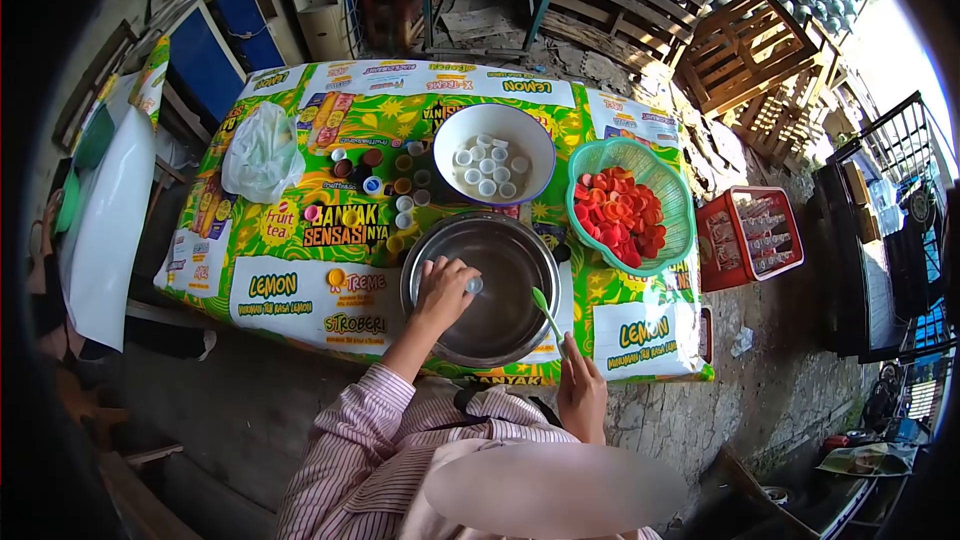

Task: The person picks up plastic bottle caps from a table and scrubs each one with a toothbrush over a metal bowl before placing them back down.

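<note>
Left hand [443, 292]: I grip a clear cap [474, 285] above the basin [500, 328]
Right hand [582, 388]: closed on green brush [548, 312]
Beyond both: white bowl [480, 120]

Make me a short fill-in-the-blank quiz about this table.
The right hand holds a brush coloured ____.
Between the white bowl and the metal basin, the left hand is over the ____.
The basket holds pieces that are mostly ____.
Missing words: green; metal basin; red.
</note>
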{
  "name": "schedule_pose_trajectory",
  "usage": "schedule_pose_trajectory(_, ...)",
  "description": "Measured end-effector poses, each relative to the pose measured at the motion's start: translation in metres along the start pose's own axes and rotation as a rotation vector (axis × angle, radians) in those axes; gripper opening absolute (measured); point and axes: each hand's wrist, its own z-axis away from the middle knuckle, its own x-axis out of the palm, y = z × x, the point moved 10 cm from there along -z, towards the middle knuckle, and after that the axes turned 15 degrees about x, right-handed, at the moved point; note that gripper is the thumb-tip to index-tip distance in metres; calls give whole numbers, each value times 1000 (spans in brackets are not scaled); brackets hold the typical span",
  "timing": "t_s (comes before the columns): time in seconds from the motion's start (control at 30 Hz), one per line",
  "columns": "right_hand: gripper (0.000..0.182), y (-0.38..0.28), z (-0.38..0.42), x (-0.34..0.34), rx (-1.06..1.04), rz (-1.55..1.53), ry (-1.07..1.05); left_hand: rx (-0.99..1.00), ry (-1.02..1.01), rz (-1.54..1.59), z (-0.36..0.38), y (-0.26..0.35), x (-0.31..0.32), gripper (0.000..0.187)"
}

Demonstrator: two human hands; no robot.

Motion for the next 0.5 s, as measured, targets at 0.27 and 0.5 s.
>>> schedule_pose_trajectory(0.27,46,-3,-2,2,-33,-15,-25,-38,186,324,3,-3,-13,33)
schedule_pose_trajectory(0.5,44,-25,-14,30,-131,-13,-122,-137,267,878,11,3,-6,31)
